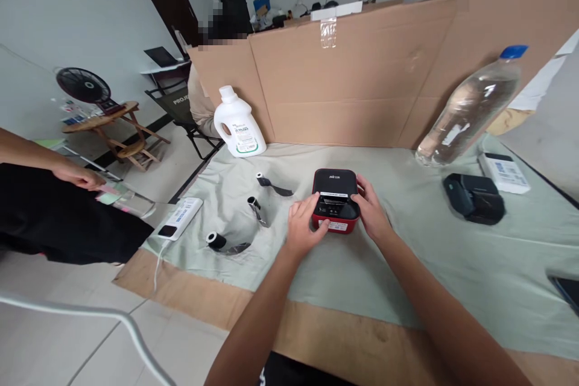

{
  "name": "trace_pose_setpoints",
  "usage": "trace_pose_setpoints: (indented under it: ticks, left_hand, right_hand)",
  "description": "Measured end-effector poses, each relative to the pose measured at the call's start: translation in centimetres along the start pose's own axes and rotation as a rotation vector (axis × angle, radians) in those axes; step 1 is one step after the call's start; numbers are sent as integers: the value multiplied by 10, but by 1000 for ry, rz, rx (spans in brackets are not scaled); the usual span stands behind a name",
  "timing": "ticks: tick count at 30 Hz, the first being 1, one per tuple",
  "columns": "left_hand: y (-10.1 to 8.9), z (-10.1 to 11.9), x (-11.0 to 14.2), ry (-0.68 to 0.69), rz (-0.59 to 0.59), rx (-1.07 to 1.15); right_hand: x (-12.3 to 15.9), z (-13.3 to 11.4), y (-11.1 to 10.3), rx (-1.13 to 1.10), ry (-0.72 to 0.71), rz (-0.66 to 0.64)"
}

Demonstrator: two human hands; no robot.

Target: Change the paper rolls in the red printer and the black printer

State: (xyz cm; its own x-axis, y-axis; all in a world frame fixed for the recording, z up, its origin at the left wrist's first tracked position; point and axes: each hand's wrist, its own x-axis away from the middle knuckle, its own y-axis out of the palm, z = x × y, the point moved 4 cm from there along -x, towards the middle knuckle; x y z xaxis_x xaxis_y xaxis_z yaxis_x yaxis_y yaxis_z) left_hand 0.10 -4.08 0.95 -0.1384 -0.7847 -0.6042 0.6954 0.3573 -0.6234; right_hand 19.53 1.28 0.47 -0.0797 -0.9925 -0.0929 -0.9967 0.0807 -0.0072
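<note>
A small black-topped label printer (pixel 335 182) with a red base sits on the green cloth in front of me. A white strip shows at the slot across its top. My left hand (pixel 304 224) is around its near left corner, with fingertips on the top edge and the thumb at the front. On the opposite side my right hand (pixel 371 210) grips the right edge, thumb on the top near the slot. Left of the printer lie three small black rolls, a near roll (pixel 216 240), a middle roll (pixel 253 202) and a far roll (pixel 261 179), each with a loose tail.
A cardboard screen (pixel 353 84) stands behind, with a white jug (pixel 239 123) at left and a tilted water bottle (pixel 470 111) at right. A black device (pixel 473 198) and white box (pixel 504 172) lie right. A power strip (pixel 181 218) is left, beside another person's hand (pixel 81 176).
</note>
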Motion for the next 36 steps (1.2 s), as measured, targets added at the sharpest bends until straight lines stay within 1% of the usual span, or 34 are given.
trace_pose_setpoints:
  ticks: [4, 7, 12, 15, 17, 20, 23, 25, 27, 28, 30, 31, 32, 33, 35, 36]
  left_hand:
    - [3, -3, 3, 32, -30, 36]
    - [2, -2, 1, 36, -44, 34]
    - [1, 4, -3, 6, -29, -37]
    - [-1, 6, -3, -2, -5, -63]
    - [-3, 4, -2, -16, 19, -46]
    - [-3, 0, 0, 7, 32, 27]
    - [-2, -5, 3, 28, 26, 55]
    - [-4, -6, 4, 26, 43, 41]
    - [-15, -8, 1, 17, 99, 18]
    - [-24, -10, -3, -2, 142, -1]
    - [-49, -20, -16, -82, 208, -85]
    - [-63, -28, -25, -141, 212, -157]
    - [-77, -39, -36, -207, 171, -248]
    - [-88, -52, -47, -275, 89, -351]
    - [-106, -81, -70, -406, -105, -543]
    - [-110, -96, -80, -445, -210, -601]
  right_hand:
    - [1, 10, 0, -47, 66, 39]
    - [0, 16, 1, -85, 71, 29]
    - [0, 18, 1, -10, 29, 25]
    - [3, 20, 2, -36, 7, 23]
    - [5, 23, 2, -74, -22, 53]
    - [8, 29, 1, -80, -80, 99]
    - [11, 31, 2, -53, -132, 95]
    - [12, 31, 3, -35, -147, 88]
    - [13, 32, 3, -11, -147, 89]
    - [13, 32, 3, 2, -145, 94]
    - [12, 34, 2, 9, -144, 101]
    - [11, 35, 2, 0, -146, 102]
    - [11, 35, 2, -8, -147, 102]
    - [10, 36, 1, -10, -146, 101]
    - [10, 36, 1, 16, -141, 97]
    - [10, 36, 1, 37, -138, 98]
